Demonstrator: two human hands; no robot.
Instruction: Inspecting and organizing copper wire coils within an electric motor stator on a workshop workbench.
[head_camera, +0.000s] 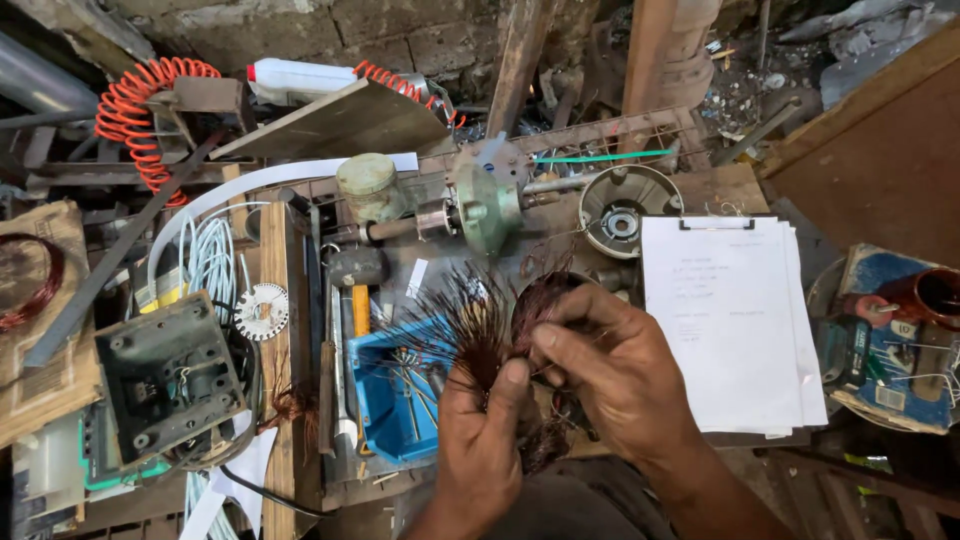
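Single head cam, looking steeply down.
Close over the cluttered workbench (300, 300), both hands low centre in frame; wall at top edge. No second view to overlap.

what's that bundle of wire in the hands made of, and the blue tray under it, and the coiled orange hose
Wire bundle: likely enamelled copper, with thin, glossy reddish-brown strands fanning out. Blue tray: probably moulded plastic, with an even matte colour and thin walls. Coiled orange hose: looks like flexible plastic or rubber, smooth and springy.
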